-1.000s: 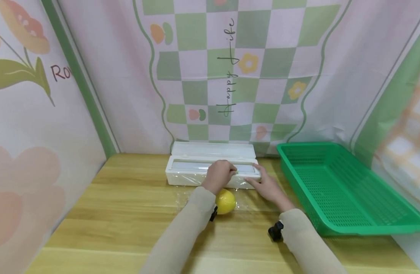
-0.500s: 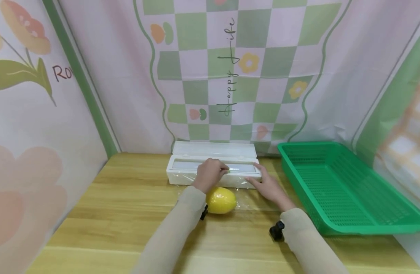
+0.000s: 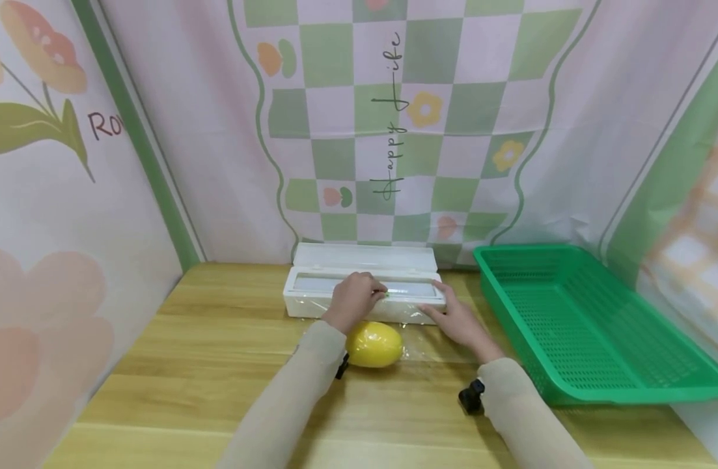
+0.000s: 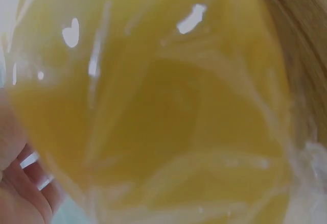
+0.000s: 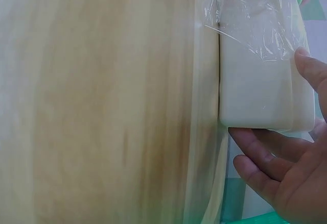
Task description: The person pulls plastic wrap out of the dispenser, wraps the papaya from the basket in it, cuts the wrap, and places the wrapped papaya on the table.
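Observation:
A white cling film dispenser [image 3: 312, 307] lies across the back of the table, its lid [image 3: 364, 257] raised. My left hand [image 3: 351, 301] pinches the small green slider [image 3: 385, 295] on the dispenser's top, around mid-length. With my right hand [image 3: 457, 320] I grip the dispenser's right end; in the right wrist view its thumb lies on one edge and the fingers touch the end face. Clear film [image 5: 255, 20] hangs over the dispenser's front and onto the table. A smooth yellow oval fruit [image 3: 375, 345] sits in front, film over it, partly hidden by my left wrist.
To the right stands a green plastic basket [image 3: 546, 371] with perforated sides and bottom. Behind the wooden table [image 3: 189, 365] hangs a checked, flowered cloth [image 3: 394, 130].
My left hand has slid left along the dispenser with the green slider, baring more of the yellow fruit. My right hand has stayed at the dispenser's right end.

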{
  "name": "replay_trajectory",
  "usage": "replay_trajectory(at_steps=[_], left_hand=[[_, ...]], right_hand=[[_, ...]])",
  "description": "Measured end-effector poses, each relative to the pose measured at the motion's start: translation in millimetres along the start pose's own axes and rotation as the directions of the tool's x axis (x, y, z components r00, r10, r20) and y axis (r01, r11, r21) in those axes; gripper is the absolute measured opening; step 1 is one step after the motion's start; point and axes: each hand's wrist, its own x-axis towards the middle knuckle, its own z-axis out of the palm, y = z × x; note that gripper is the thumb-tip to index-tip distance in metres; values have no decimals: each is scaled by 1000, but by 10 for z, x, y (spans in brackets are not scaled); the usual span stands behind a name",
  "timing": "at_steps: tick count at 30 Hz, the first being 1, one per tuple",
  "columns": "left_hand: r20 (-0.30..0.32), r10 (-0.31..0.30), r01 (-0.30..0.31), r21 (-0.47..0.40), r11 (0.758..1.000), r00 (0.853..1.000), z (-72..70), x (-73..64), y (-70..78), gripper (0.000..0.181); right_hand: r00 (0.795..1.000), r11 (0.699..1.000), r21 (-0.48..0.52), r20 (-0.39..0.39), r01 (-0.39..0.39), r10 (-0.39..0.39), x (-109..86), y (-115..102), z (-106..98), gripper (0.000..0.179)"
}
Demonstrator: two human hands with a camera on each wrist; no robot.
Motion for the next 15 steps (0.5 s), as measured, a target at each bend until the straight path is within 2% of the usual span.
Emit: replay_trajectory(at_steps=[4, 10, 15], left_hand=[[5, -18, 18, 6, 1000, 1000, -27, -27, -23, 16], [-31, -20, 22, 53, 998, 999, -29, -56, -51, 15], [-41, -18, 20, 48, 999, 999, -10, -66, -88, 14]], right_hand=[[1000, 1000, 8, 2, -6, 6, 0, 0, 7, 87], [1000, 1000, 10, -2, -2, 2, 4, 5, 5, 86], [1000, 1000, 8, 0, 0, 0, -1, 12, -2, 86]])
